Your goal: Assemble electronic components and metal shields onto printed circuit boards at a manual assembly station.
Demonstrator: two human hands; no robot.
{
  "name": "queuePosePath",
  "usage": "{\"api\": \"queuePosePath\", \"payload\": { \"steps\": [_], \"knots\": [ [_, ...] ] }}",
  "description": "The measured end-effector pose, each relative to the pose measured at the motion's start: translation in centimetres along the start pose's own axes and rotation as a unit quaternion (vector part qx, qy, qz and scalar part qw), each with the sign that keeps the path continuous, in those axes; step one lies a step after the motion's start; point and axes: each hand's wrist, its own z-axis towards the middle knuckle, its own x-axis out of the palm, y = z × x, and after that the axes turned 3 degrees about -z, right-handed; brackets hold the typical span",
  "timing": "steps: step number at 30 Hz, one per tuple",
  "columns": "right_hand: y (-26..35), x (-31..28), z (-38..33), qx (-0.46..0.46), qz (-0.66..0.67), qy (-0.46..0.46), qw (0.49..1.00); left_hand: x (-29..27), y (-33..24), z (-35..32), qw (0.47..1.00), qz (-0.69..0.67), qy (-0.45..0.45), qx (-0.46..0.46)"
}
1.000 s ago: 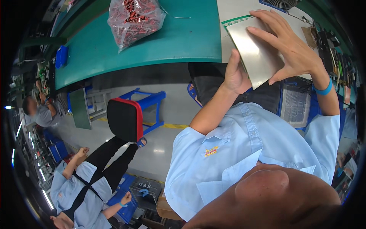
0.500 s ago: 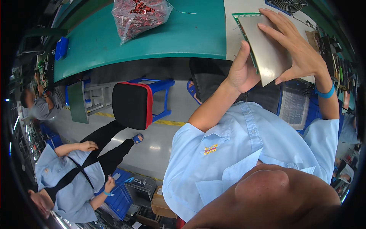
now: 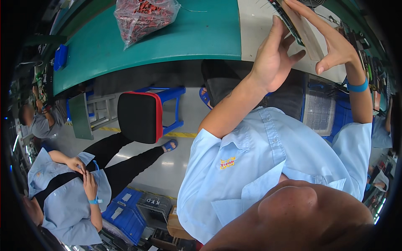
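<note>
A circuit board (image 3: 289,23) with a flat metal plate (image 3: 309,37) on one side is held up between my hands, tilted steeply so its edge shows. Thin wire leads stick out near its upper end. My left hand (image 3: 270,62) is at the board's component side, thumb up by the edge and fingers curled partly out of sight behind it. Around the plate side goes my right hand (image 3: 335,42), its fingers at the upper edge and its thumb near the lower corner. A blue band (image 3: 357,85) circles my right wrist.
A clear bag of red parts with wire leads (image 3: 146,19) lies on the green bench (image 3: 201,42). A fan grille (image 3: 312,2) sits at the far right. Below are a black-and-red padded stool (image 3: 138,117) and a co-worker (image 3: 69,196) at lower left.
The board has moved up and away and turned from showing its plate face to nearly edge-on. Both hands moved with it. The co-worker's hands have come together.
</note>
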Motion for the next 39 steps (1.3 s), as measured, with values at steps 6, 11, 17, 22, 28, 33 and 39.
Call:
{"api": "queuePosePath", "payload": {
  "steps": [6, 11, 17, 22, 28, 33, 39],
  "knots": [
    [0.0, -0.3, 0.1, 0.026, -0.050, 0.003, 0.998, -0.4, 0.6, 1.0, 1.000, 0.006, 0.010, 0.019],
    [0.9, -0.4, -0.1, 0.055, -0.150, 0.011, 0.987, -1.0, 1.1, 1.5, 0.999, 0.010, 0.015, 0.034],
    [3.3, -0.3, 0.3, 0.024, -0.249, 0.014, 0.968, 0.8, 1.3, 0.5, 1.000, -0.021, -0.011, 0.017],
    [7.2, 1.6, -1.7, 0.014, -0.303, -0.016, 0.953, 3.8, 1.6, -2.6, 0.999, -0.036, -0.009, -0.004],
    [7.6, 7.0, -5.3, 0.028, -0.289, -0.057, 0.955, 3.7, 4.2, -7.6, 1.000, -0.018, -0.001, -0.009],
    [8.7, 9.5, -8.6, 0.035, -0.295, -0.055, 0.953, 3.9, 7.1, -10.8, 1.000, -0.023, -0.013, -0.009],
    [13.0, 10.7, -9.5, 0.046, -0.318, -0.063, 0.945, 6.2, 7.3, -12.8, 0.999, -0.035, 0.003, -0.014]
  ]
}}
